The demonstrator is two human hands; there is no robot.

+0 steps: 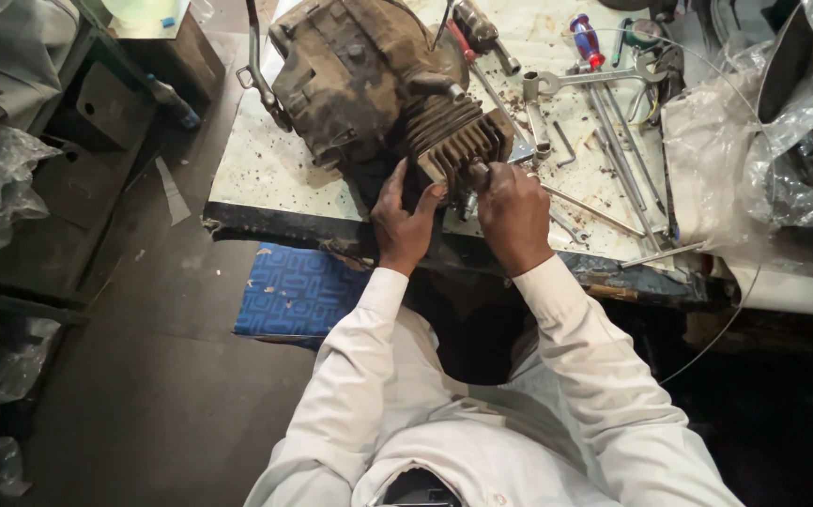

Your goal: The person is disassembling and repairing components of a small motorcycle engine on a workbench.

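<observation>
Two hands of yours meet at the near end of a grimy small engine [369, 80] that lies on the worktop [266, 169], with its finned cylinder [453, 141] pointing toward you at about 5 o'clock from the crankcase. Your left hand [405, 221] presses flat against the cylinder's near face at its 7 o'clock corner, fingers [393, 180] spread and curled up onto the fins, gripping nothing else that can be seen. Your right hand [514, 211] sits just beside it at the cylinder's 4 o'clock corner, fingers [482, 178] closed tight around a small dark part or tool tip; what it is cannot be told. Around 1 to 3 o'clock from your right hand the worktop carries loose tools: a combination spanner [604, 77], a screwdriver with a red and blue handle [585, 39], several long steel rods [618, 155] and a socket tool [480, 30] near the engine's top. Crumpled clear plastic sheeting [744, 141] lies at 3 o'clock, at the worktop's right end. A blue patterned mat [289, 291] shows below the worktop's front edge, at 8 o'clock from your left hand.
</observation>
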